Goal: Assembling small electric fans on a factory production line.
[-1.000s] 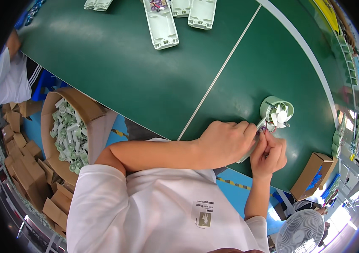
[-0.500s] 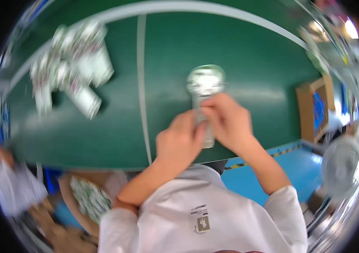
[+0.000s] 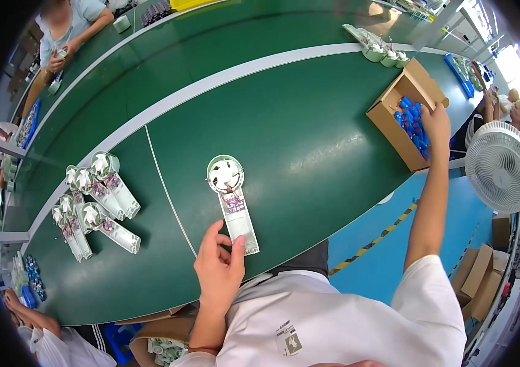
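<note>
The right hand (image 3: 436, 127) has moved from the fan (image 3: 235, 211) to the right edge of the box (image 3: 389, 133) of blue cells (image 3: 411, 125); its grip cannot be told. The left hand (image 3: 218, 272), thumb and fingers apart, is at the handle's lower end. The fan lies blades-up on the table (image 3: 309, 171).

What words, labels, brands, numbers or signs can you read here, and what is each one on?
No text is legible.
White shirt: small dark print beside a khaki square, too small to read.
Purple circuit board in the pale green fan housing: any markings are too small to read.
</note>
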`<state>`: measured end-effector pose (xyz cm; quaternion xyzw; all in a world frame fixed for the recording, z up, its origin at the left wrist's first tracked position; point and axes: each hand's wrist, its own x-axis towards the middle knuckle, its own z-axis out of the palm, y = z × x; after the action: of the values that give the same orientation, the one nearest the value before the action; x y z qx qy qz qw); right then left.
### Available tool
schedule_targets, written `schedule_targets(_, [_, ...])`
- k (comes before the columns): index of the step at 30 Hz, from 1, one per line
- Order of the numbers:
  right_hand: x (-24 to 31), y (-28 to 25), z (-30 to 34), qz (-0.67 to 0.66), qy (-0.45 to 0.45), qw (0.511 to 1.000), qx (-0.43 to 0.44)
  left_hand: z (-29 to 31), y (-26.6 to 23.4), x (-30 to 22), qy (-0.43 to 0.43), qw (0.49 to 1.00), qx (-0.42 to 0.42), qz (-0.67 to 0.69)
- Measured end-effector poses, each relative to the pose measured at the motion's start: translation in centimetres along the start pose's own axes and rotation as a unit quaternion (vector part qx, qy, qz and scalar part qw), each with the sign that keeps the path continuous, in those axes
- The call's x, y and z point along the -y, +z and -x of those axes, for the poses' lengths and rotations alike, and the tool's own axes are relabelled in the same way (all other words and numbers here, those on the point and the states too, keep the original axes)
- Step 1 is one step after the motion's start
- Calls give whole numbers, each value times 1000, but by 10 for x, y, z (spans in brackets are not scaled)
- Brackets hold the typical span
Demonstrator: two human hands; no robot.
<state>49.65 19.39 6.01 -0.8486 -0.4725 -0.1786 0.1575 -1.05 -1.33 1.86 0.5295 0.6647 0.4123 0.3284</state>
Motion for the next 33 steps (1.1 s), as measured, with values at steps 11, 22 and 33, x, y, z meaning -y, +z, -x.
schedule_targets(11, [-23,28,15,-312,-79,939,125,-4,-9,-12,66,997,22,27])
schedule_targets(22, [83,-40,60,-664,-10,742,87,-4,-7,-17,126,992,-1,26])
schedule_targets(33, [213,-104,250,-494,-305,646,496,-1,11,-17,151,987,-24,58])
